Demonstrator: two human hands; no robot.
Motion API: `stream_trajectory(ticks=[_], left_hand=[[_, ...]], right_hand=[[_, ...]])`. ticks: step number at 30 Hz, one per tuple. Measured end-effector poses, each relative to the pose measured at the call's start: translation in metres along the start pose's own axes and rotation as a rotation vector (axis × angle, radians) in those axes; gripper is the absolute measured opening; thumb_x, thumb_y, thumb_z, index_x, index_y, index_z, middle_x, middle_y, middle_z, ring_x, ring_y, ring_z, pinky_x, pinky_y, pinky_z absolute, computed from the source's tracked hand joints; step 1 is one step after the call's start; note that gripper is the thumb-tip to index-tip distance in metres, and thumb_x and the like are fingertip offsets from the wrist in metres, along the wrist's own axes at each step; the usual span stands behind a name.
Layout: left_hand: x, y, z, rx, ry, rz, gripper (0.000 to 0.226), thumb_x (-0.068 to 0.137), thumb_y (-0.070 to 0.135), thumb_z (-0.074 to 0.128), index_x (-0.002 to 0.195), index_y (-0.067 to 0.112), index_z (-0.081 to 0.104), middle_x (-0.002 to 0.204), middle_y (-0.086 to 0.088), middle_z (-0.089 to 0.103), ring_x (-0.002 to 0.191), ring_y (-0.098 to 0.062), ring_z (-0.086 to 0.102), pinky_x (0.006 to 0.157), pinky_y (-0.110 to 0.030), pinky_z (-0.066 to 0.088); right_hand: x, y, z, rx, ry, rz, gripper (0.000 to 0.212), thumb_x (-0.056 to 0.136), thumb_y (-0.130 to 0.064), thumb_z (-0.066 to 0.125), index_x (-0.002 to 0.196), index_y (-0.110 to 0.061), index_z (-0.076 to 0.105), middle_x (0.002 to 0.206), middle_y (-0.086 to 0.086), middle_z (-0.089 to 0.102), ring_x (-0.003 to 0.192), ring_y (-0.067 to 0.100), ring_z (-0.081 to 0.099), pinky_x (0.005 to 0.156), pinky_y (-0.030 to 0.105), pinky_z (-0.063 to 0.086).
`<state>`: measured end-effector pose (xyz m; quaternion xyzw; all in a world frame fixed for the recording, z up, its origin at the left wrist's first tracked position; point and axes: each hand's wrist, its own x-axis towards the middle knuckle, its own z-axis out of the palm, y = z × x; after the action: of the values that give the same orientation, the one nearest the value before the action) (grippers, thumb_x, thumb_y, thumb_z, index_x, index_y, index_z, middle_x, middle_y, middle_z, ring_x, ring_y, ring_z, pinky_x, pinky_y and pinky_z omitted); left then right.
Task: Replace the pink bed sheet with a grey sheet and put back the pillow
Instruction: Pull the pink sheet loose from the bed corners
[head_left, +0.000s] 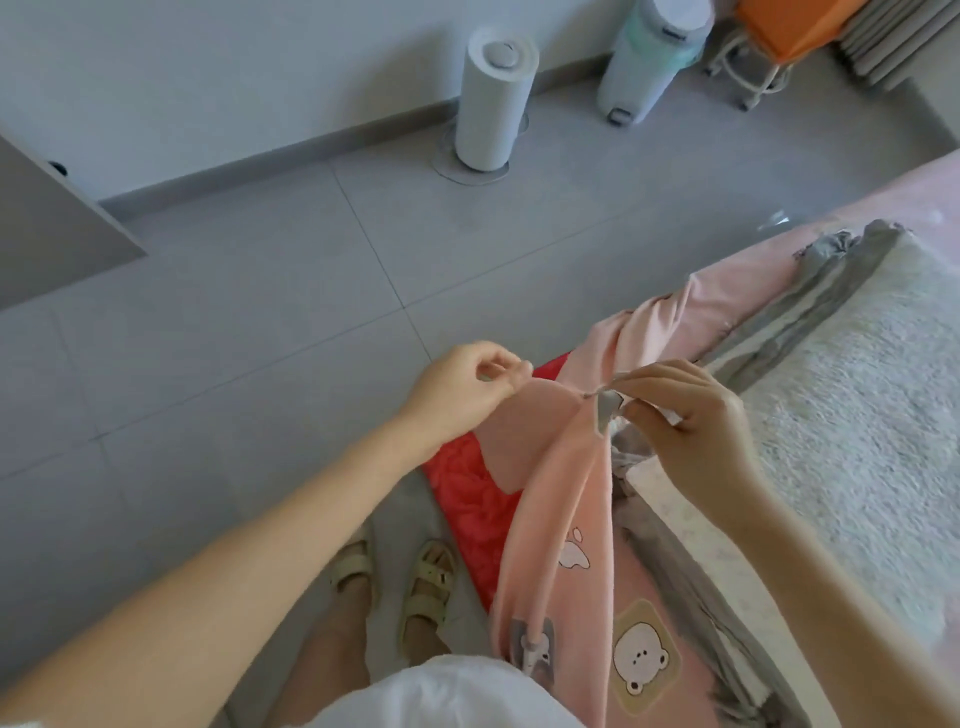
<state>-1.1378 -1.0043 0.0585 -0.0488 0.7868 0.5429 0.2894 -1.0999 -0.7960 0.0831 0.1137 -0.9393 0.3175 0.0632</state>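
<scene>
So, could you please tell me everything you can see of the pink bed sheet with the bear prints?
The pink bed sheet looks like soft matte cloth printed with cartoon bears. It is raised and bunched into folds: the left hand pinches one edge, the right hand pinches another beside a small grey-white piece. It hangs toward the person, one fold trailing back to the bed's edge, over a red patterned cloth.

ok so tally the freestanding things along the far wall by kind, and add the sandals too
white cylinder appliance: 1
pedal bin: 1
wheeled stand with orange top: 1
sandals: 2
total: 5
</scene>
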Motion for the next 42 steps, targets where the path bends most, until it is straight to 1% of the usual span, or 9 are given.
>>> stream_trajectory(ticks=[4, 8, 11, 14, 18, 24, 28, 34, 42], left_hand=[[0.017, -0.005, 0.019, -0.246, -0.129, -0.631, 0.077, 0.078, 0.075, 0.046, 0.114, 0.007, 0.054, 0.106, -0.012, 0.06, 0.09, -0.026, 0.061, 0.071, -0.033, 0.053], [0.025, 0.022, 0.05, -0.486, -0.205, -0.768, 0.082, 0.073, 0.071, 0.06, 0.106, -0.004, 0.057, 0.093, -0.015, 0.063, 0.08, -0.027, 0.064, 0.074, -0.036, 0.056], [0.02, 0.046, 0.062, -0.422, -0.178, -0.64, 0.03, 0.083, 0.029, 0.069, 0.074, 0.002, 0.058, 0.071, -0.009, 0.057, 0.064, -0.02, 0.055, 0.07, -0.029, 0.051], [0.013, 0.062, 0.058, -0.387, 0.016, -0.467, 0.023, 0.071, -0.006, 0.067, 0.06, 0.006, 0.051, 0.058, -0.006, 0.049, 0.051, -0.019, 0.043, 0.054, -0.025, 0.037], [-0.01, 0.08, 0.017, -0.29, 0.357, -0.174, 0.04, 0.075, -0.002, 0.063, 0.048, 0.012, 0.038, 0.049, -0.002, 0.034, 0.043, -0.013, 0.037, 0.039, -0.02, 0.024], [-0.074, 0.126, -0.039, -0.264, 0.326, 0.204, 0.031, 0.08, -0.002, 0.066, 0.052, 0.007, 0.056, 0.037, 0.018, 0.044, 0.037, 0.003, 0.04, 0.047, -0.01, 0.028], [-0.112, 0.154, -0.061, -0.188, 0.226, 0.374, 0.02, 0.085, 0.008, 0.066, 0.067, -0.002, 0.066, 0.04, 0.009, 0.052, 0.034, 0.0, 0.041, 0.046, -0.008, 0.027], [-0.156, 0.156, -0.097, -0.065, 0.147, 0.467, 0.039, 0.085, 0.011, 0.065, 0.048, 0.01, 0.052, 0.038, 0.008, 0.049, 0.033, -0.003, 0.036, 0.042, -0.007, 0.026], [-0.166, 0.12, -0.156, -0.043, 0.195, 0.456, 0.041, 0.085, 0.009, 0.066, 0.046, 0.011, 0.051, 0.035, 0.018, 0.047, 0.035, -0.004, 0.038, 0.043, -0.01, 0.027]], right_hand=[[-0.006, 0.005, -0.016, 0.018, -0.057, 0.055, 0.023, 0.079, -0.017, 0.057, 0.085, -0.007, 0.077, 0.089, -0.003, 0.071, 0.088, 0.009, 0.06, 0.081, 0.027, 0.048], [-0.01, 0.002, -0.03, 0.018, -0.081, 0.056, 0.018, 0.075, -0.009, 0.061, 0.084, -0.006, 0.077, 0.087, -0.01, 0.067, 0.087, 0.007, 0.059, 0.08, 0.027, 0.049], [-0.011, -0.004, -0.037, 0.02, -0.051, 0.098, 0.017, 0.074, -0.003, 0.063, 0.083, -0.006, 0.077, 0.085, -0.01, 0.065, 0.084, 0.005, 0.059, 0.076, 0.021, 0.05], [-0.011, -0.015, -0.046, -0.022, 0.009, 0.09, 0.017, 0.073, -0.002, 0.062, 0.081, -0.004, 0.077, 0.082, -0.009, 0.064, 0.08, 0.002, 0.059, 0.075, 0.014, 0.048], [-0.01, -0.023, -0.076, -0.02, 0.105, 0.146, 0.014, 0.078, 0.002, 0.065, 0.083, -0.005, 0.077, 0.082, -0.004, 0.068, 0.075, 0.001, 0.059, 0.071, 0.004, 0.042], [0.017, -0.051, -0.093, -0.008, 0.12, 0.059, 0.018, 0.08, -0.018, 0.063, 0.076, -0.006, 0.076, 0.077, -0.001, 0.071, 0.078, 0.002, 0.059, 0.069, 0.007, 0.043], [0.02, -0.07, -0.102, -0.017, 0.174, 0.033, 0.019, 0.079, -0.015, 0.062, 0.076, -0.003, 0.075, 0.075, 0.002, 0.07, 0.076, 0.002, 0.059, 0.071, 0.014, 0.046], [0.01, -0.117, -0.099, -0.213, 0.21, -0.078, 0.011, 0.074, -0.002, 0.064, 0.069, 0.003, 0.073, 0.067, 0.008, 0.069, 0.064, 0.023, 0.065, 0.064, 0.03, 0.048], [0.015, -0.157, -0.051, -0.18, 0.217, 0.026, 0.013, 0.072, 0.003, 0.069, 0.068, -0.008, 0.075, 0.072, -0.013, 0.065, 0.071, 0.011, 0.06, 0.07, 0.014, 0.043]])
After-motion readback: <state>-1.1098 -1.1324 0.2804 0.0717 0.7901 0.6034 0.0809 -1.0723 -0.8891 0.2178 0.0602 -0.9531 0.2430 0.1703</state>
